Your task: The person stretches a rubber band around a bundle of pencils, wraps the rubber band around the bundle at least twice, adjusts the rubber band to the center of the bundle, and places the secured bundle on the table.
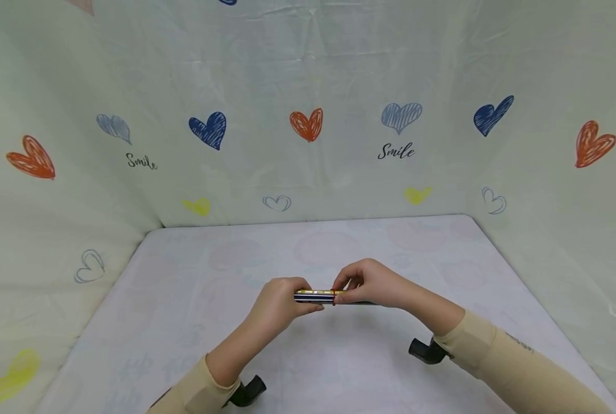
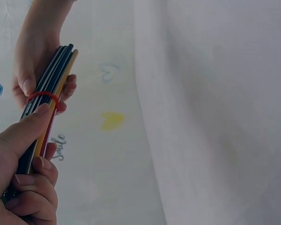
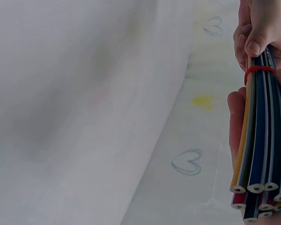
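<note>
A bundle of pencils (image 3: 257, 136), mostly dark blue with a yellow and a red one, is held level above the table. A thin red elastic band (image 3: 260, 69) circles it near the middle. My left hand (image 1: 279, 302) grips one end, its thumb along the bundle and its fingers curled underneath. At the band, my right hand (image 1: 372, 282) pinches the bundle between thumb and fingers. Flat unsharpened-looking ends of the pencils show in the right wrist view, on the right hand's side. The far ends lie hidden inside the left hand.
A white-covered table (image 1: 209, 322) lies below the hands. Pale curtains (image 1: 339, 69) printed with hearts and the word Smile stand behind it and at both sides. Black wrist devices (image 1: 428, 351) sit under both beige sleeves.
</note>
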### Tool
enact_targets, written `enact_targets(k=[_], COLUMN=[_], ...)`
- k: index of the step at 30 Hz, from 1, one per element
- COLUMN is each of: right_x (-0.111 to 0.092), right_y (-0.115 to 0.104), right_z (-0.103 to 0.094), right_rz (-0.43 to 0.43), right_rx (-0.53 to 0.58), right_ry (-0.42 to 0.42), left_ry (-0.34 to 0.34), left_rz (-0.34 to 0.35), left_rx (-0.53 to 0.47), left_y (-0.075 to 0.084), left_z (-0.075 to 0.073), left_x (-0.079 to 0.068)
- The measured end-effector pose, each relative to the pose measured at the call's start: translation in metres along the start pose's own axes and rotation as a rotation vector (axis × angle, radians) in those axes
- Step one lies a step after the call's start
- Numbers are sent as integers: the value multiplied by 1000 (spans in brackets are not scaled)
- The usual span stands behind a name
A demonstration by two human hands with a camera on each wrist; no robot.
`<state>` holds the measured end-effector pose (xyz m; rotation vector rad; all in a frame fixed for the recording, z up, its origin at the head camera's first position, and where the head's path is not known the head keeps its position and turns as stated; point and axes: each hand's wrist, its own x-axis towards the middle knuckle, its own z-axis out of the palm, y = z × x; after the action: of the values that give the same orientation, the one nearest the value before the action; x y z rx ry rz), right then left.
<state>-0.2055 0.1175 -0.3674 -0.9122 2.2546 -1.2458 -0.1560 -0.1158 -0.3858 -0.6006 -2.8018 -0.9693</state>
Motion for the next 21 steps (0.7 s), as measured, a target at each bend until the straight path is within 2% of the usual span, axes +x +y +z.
enact_targets(k=[5, 10, 15, 21], right_x=[-5, -10, -16, -17], right_y=[4, 11, 20, 24], right_z=[-1, -5, -5, -1], right_rz=[-32, -55, -61, -94], right_rx=[-2, -21, 29, 89], right_ry=[24, 84, 142, 217], left_ry=[25, 33, 55, 87], left_rz=[-1, -61, -109, -133], left_rx=[9, -10, -14, -24], left_y=[-5, -10, -13, -15], left_z=[-4, -10, -16, -19], left_x=[0, -1, 0, 2])
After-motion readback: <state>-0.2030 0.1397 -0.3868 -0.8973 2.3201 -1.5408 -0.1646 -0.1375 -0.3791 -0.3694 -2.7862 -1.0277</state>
